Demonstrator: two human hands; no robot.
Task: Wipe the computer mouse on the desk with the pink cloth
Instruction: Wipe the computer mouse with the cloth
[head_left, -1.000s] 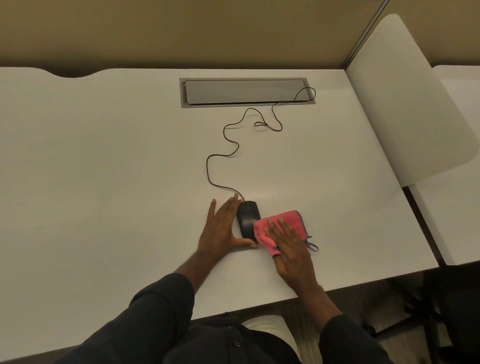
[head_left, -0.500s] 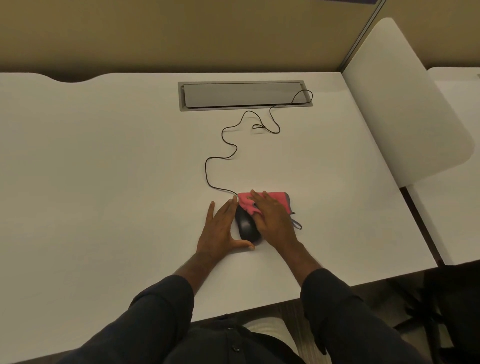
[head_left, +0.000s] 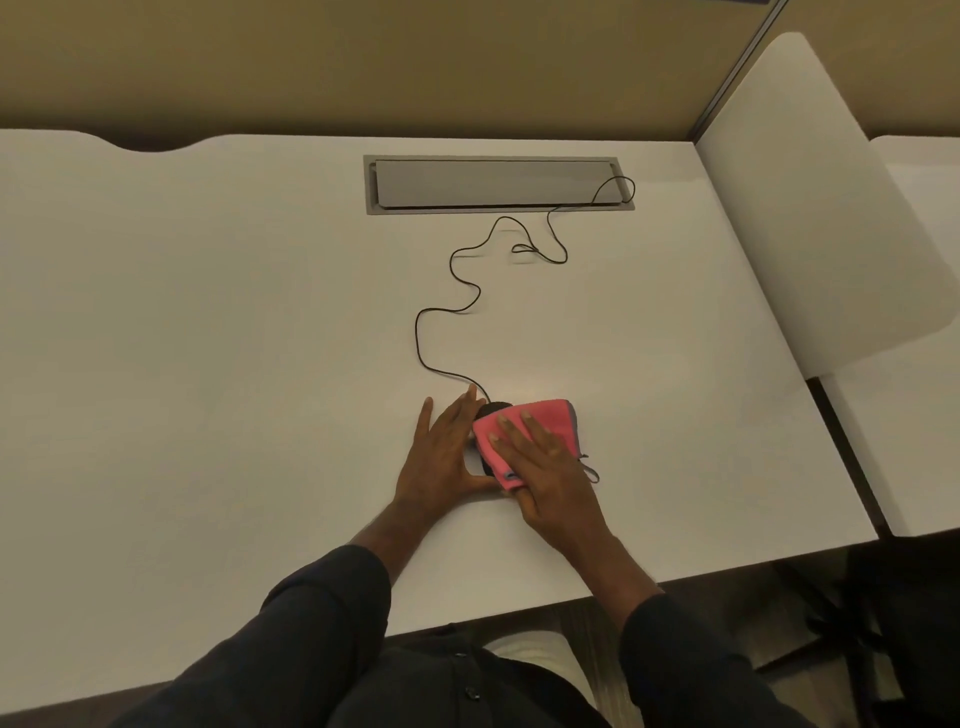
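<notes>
A black wired computer mouse lies on the white desk near its front edge, mostly covered by the folded pink cloth. Only its far tip and a sliver of its left side show. My right hand lies flat on the cloth and presses it onto the mouse, thumb tucked at the cloth's near corner. My left hand rests flat on the desk against the mouse's left side, fingers spread, thumb at its near end. The black cable runs from the mouse to the back.
A grey cable hatch is set in the desk at the back, where the cable enters. A white divider panel stands along the right edge, with another white desk beyond it. A tan wall closes the back.
My right hand has slid the cloth from the mouse's far end back toward me, so it now covers most of the mouse. My left hand has stayed in place.
</notes>
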